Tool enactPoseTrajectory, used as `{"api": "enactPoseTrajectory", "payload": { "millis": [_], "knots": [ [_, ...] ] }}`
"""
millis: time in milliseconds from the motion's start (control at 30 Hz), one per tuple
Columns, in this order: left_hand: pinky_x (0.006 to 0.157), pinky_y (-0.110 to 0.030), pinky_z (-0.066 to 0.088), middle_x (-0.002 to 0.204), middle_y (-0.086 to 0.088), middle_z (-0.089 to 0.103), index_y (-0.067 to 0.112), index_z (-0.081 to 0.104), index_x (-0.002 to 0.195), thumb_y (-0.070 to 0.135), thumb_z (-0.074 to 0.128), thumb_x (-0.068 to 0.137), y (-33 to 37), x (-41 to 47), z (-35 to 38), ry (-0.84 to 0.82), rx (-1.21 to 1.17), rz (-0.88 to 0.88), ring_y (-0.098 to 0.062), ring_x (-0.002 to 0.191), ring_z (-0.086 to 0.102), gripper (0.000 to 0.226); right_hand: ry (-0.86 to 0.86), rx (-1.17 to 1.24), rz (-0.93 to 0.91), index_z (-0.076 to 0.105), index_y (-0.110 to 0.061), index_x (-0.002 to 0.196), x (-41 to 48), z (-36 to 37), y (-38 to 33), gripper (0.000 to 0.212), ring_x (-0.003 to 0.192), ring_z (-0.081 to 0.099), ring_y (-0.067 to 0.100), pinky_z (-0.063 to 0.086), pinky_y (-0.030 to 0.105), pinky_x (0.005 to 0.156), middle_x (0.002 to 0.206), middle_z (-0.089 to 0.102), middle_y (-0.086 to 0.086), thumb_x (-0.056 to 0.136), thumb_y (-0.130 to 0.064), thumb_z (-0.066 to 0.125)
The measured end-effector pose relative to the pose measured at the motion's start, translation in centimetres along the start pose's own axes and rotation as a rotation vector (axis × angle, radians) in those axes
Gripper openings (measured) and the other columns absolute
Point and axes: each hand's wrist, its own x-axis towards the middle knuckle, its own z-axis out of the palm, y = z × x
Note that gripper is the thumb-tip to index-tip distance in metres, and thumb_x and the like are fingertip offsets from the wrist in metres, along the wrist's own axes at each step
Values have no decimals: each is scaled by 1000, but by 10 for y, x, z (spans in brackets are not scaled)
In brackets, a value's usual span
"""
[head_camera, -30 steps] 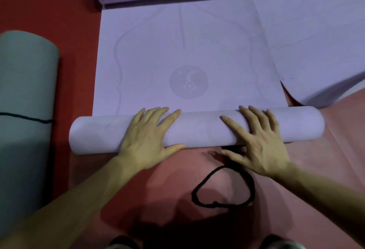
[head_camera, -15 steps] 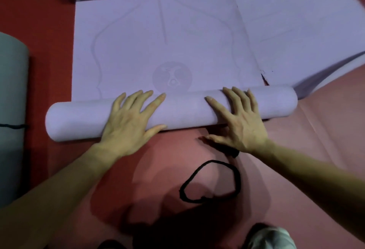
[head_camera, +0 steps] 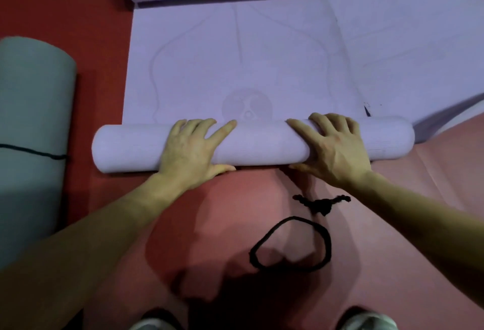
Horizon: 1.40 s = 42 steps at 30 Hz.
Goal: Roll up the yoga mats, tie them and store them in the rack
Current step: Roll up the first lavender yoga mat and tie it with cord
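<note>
On red floor (head_camera: 65, 28), we press left hand (head_camera: 191, 151) and right hand (head_camera: 332, 149) flat, fingers spread, atop rolled part of lilac mat (head_camera: 262, 143); rest lies unrolled beyond. Black cord (head_camera: 290, 246) near our wrists; tied grey mat (head_camera: 28, 125) at left.

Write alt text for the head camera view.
Both hands, left hand and right hand, press flat on a partly rolled lavender yoga mat lying on a red floor. A black cord loop lies near the person, and a rolled grey mat tied with a cord sits at left.
</note>
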Motion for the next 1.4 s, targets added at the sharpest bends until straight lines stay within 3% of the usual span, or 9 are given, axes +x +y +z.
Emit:
{"api": "enactPoseTrajectory", "payload": {
  "millis": [133, 333, 567, 700, 833, 967, 1133, 1267, 1400],
  "knots": [
    [104, -53, 43, 130, -11, 64, 32, 49, 150, 81, 68, 69, 11, -25, -5, -11, -29, -3, -34, 113, 62, 96, 0, 5, 1, 47, -37, 150, -24, -4, -12, 90, 117, 51, 41, 36, 54, 99, 134, 55, 10, 76, -88, 49],
    [105, -50, 43, 134, -8, 63, 34, 45, 151, 85, 54, 73, 26, -58, -13, -55, -63, 4, -31, 118, 61, 94, -50, 10, -5, 45, -39, 151, -62, -10, -22, 91, 116, 51, 38, 38, 54, 98, 134, 54, 9, 76, -89, 52],
    [121, -55, 27, 161, -6, 39, 35, 24, 161, 87, 47, 77, 35, -58, -15, -94, -71, -18, -27, 149, 37, 101, -138, 48, -50, 41, -40, 153, -40, -12, -9, 103, 115, 56, 36, 40, 54, 102, 129, 57, 8, 67, -96, 49],
    [116, -52, 35, 150, -5, 53, 34, 33, 157, 93, 44, 71, 23, -35, -12, -127, -98, -28, -28, 136, 50, 105, -30, 68, 7, 45, -33, 152, -40, -12, -9, 97, 140, 40, 39, 19, 68, 120, 148, 45, 17, 74, -92, 51],
    [118, -52, 30, 151, -5, 52, 32, 35, 157, 93, 48, 71, 10, -17, -14, -143, -106, -40, -27, 138, 49, 106, 72, 89, 77, 40, -30, 157, -66, -2, -23, 87, 146, 33, 46, 13, 67, 122, 156, 37, 24, 85, -78, 52],
    [117, -52, 32, 151, -8, 53, 21, 56, 145, 65, 66, 80, 28, -28, -11, 96, -214, 38, -30, 140, 49, 79, 49, 38, 52, 38, -28, 159, -55, 4, -16, 94, 143, 36, 48, 16, 67, 121, 153, 41, 25, 84, -85, 42],
    [122, -59, 18, 164, -7, 33, 25, 29, 160, 82, 58, 76, 32, -19, -9, -34, -74, 8, -30, 152, 29, 106, 14, 6, 51, 42, -33, 155, -14, 0, 0, 98, 135, 46, 41, 24, 64, 117, 143, 52, 18, 78, -94, 37],
    [118, -60, 25, 157, -7, 42, 27, 27, 160, 84, 62, 69, 19, 7, -4, -107, 18, -15, -31, 144, 40, 113, 29, 33, 78, 37, -35, 157, 1, -2, 8, 100, 145, 35, 40, 18, 69, 119, 154, 41, 19, 77, -94, 39],
    [99, -50, 44, 134, -11, 60, 21, 46, 151, 83, 69, 64, 13, 18, -3, -15, 27, 27, -34, 112, 60, 109, 120, 38, 61, 42, -32, 156, -12, 1, 2, 97, 147, 32, 45, 13, 68, 120, 157, 36, 23, 78, -89, 47]
  ]
}}
